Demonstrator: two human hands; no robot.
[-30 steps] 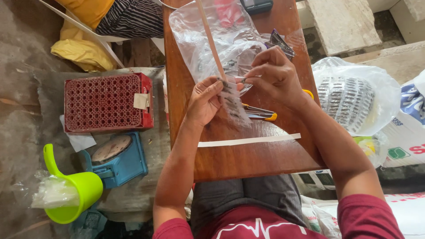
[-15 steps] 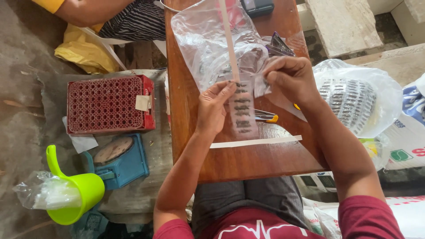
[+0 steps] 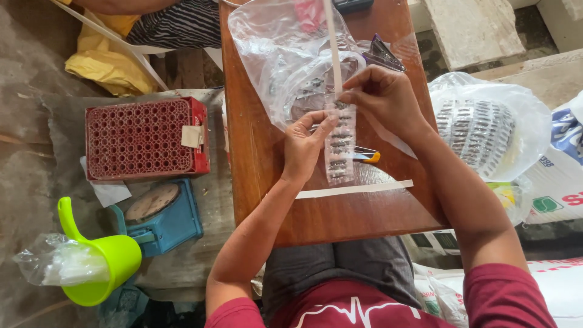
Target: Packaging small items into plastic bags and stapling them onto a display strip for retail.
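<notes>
Nearest the person's lap, on the wooden worktop (image 3: 340,215), a thin white strip (image 3: 355,189) lies crosswise, free of either hand. Just beyond it the narrow clear packet (image 3: 339,146), filled with small dark pieces in a row, runs lengthwise away from the body, its lower end toward the white strip and its upper end pointing at the far edge. The left hand (image 3: 303,146) has its grip closed on the packet's left side, thumb and fingertips pinching near mid-length. The right hand (image 3: 382,97) grips the packet's top end, fingers closed there beside a long pale stick (image 3: 333,45) that continues the same line. Under the right wrist a yellow-tipped cutter (image 3: 366,156) lies on the wood. Farther off sits a crumpled clear bag (image 3: 285,48). As a judgement: the packet hangs only by two pinches, so a slack left grip could let it tilt and spill pieces, and the cutter lies close enough to be knocked.
</notes>
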